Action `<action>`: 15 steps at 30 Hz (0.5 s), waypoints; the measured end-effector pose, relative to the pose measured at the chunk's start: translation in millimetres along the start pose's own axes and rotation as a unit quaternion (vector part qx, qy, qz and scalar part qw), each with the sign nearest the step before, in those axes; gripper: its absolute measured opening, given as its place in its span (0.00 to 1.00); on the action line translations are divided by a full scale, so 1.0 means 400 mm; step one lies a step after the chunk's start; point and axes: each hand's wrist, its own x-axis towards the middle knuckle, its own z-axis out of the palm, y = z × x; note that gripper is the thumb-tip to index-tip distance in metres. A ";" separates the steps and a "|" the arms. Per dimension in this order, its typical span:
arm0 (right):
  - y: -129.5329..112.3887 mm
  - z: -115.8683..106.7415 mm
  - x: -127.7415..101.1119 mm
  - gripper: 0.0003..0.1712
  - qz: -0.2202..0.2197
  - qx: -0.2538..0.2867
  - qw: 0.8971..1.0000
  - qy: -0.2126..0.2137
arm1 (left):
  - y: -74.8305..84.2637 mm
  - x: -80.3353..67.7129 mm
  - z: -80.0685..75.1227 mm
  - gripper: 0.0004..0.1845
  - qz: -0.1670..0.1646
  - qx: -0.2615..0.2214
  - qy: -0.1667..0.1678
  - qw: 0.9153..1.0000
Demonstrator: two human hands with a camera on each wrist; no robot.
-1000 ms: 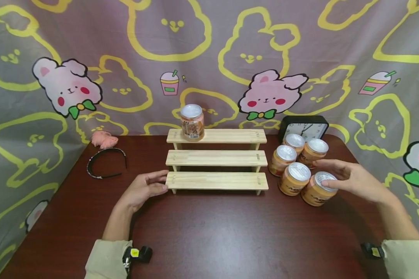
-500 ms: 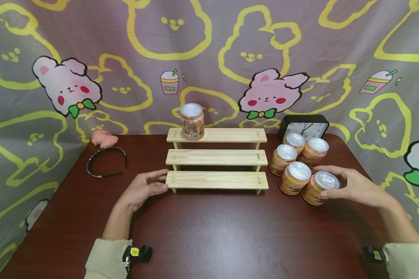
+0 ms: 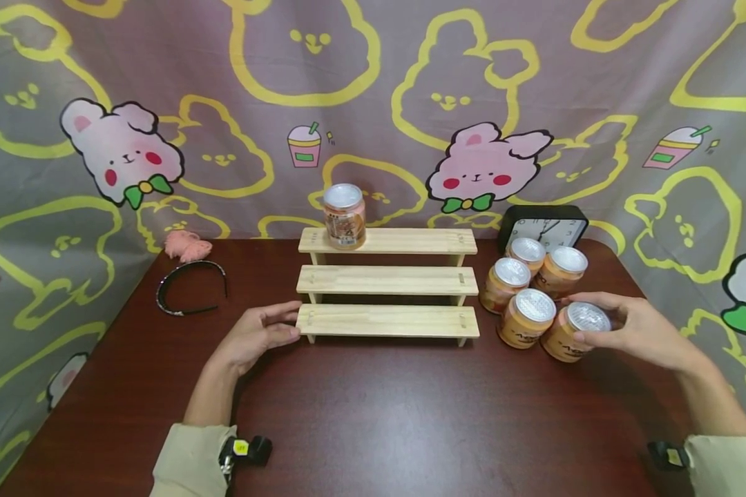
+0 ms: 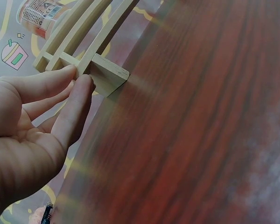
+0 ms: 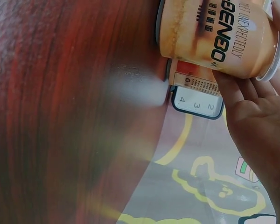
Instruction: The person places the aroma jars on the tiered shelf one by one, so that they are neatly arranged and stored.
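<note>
My left hand (image 3: 249, 338) is at the left end of a three-step wooden display rack (image 3: 388, 319), thumb and fingertips pinching the end of the lowest board, as the left wrist view shows up close. At the right, my right hand (image 3: 649, 335) grips the nearest orange can (image 3: 562, 344), fingers behind it and thumb in front below its silver lid. Dark lettering marks that can's side in the right wrist view. Several like cans, among them a front one (image 3: 523, 328), cluster beside it. Another can (image 3: 345, 228) stands upright on the top step's left part.
A black-framed clock (image 3: 550, 231) stands behind the can cluster. On the far left lie a black headband (image 3: 161, 293) and a fluffy pink item (image 3: 186, 245). A patterned cloth (image 3: 373, 83) hangs behind the dark wooden table (image 3: 379, 414).
My right hand has closed round the nearest can and shifted it slightly to the right, opening a small gap from its neighbour. My left hand stays at the rack.
</note>
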 end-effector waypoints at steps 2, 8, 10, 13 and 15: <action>0.000 -0.004 0.002 0.30 0.002 -0.006 1.000 0.011 | 0.001 0.000 0.000 0.34 0.001 0.001 -0.001 1.000; -0.008 -0.019 0.012 0.32 0.024 -0.023 0.998 0.046 | 0.002 -0.001 -0.001 0.34 0.000 0.003 0.000 1.000; -0.012 -0.024 0.016 0.33 0.038 -0.028 0.997 0.058 | 0.002 -0.001 -0.001 0.34 0.001 0.004 0.001 1.000; -0.016 -0.030 0.019 0.34 0.054 -0.029 0.996 0.072 | -0.001 -0.001 -0.001 0.34 0.002 0.004 0.003 1.000; -0.019 -0.031 0.020 0.35 0.063 -0.033 0.994 0.084 | -0.004 -0.001 0.000 0.34 0.001 0.003 0.003 1.000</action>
